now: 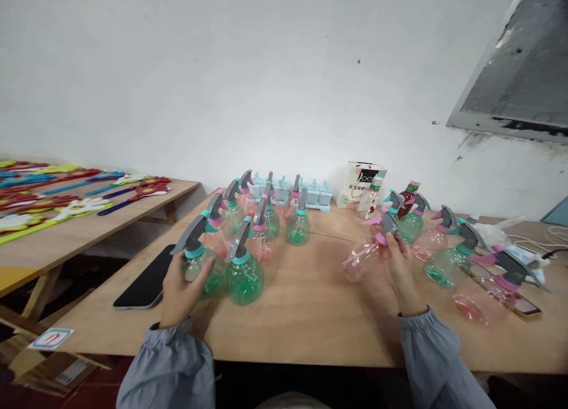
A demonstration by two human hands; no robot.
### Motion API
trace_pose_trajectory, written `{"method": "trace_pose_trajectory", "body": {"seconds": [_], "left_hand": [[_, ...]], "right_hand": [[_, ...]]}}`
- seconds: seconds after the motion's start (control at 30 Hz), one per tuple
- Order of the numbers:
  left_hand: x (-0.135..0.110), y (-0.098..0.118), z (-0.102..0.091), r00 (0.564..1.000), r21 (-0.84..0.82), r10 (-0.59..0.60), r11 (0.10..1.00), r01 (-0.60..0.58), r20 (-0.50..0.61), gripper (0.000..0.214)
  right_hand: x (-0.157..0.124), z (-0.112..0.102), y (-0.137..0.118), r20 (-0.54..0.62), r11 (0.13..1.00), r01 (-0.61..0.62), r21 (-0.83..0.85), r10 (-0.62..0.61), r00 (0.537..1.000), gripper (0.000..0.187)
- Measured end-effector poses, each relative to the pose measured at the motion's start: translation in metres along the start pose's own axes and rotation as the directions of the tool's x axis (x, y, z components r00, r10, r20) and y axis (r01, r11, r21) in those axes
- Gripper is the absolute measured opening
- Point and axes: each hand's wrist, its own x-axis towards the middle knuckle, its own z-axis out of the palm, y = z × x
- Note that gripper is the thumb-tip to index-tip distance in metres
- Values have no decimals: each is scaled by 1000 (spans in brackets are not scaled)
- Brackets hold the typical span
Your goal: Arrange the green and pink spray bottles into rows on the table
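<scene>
My left hand (180, 290) is wrapped round a green spray bottle (202, 267) with a grey trigger and teal collar, standing upright at the front left of a cluster of upright bottles (261, 228). My right hand (399, 264) grips a pink spray bottle (364, 256) at its pink collar and grey trigger head. That bottle is tilted sideways, its body pointing left just above the wooden table (310, 314). Another green bottle (244, 273) stands right beside the one in my left hand.
Several green and pink bottles lie on their sides at the right (448, 261). A black phone (146, 279) lies flat at the left edge. Light blue trays (317, 194), a white carton (357, 184) and a red-capped bottle (408, 193) sit by the wall. A second table (66, 231) with colourful hand-shaped toys stands to the left.
</scene>
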Motion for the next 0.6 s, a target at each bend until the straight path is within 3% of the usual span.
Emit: {"method": "trace_pose_trajectory", "body": {"seconds": [0.13, 0.23, 0.4, 0.6], "left_hand": [[0, 0, 0, 1000, -4, -3, 1000, 3, 7, 64], [0, 1, 0, 1000, -5, -9, 1000, 9, 1, 63], [0, 5, -1, 999, 8, -40, 999, 40, 0, 66], [0, 7, -2, 999, -5, -36, 999, 36, -2, 72]], "right_hand": [[40, -54, 7, -192, 952, 189, -242, -238, 952, 44], [73, -84, 11, -226, 894, 238, -381, -340, 913, 51], [118, -106, 14, -220, 879, 165, -447, -287, 932, 51], [146, -115, 26, -176, 870, 168, -464, -276, 945, 53]]}}
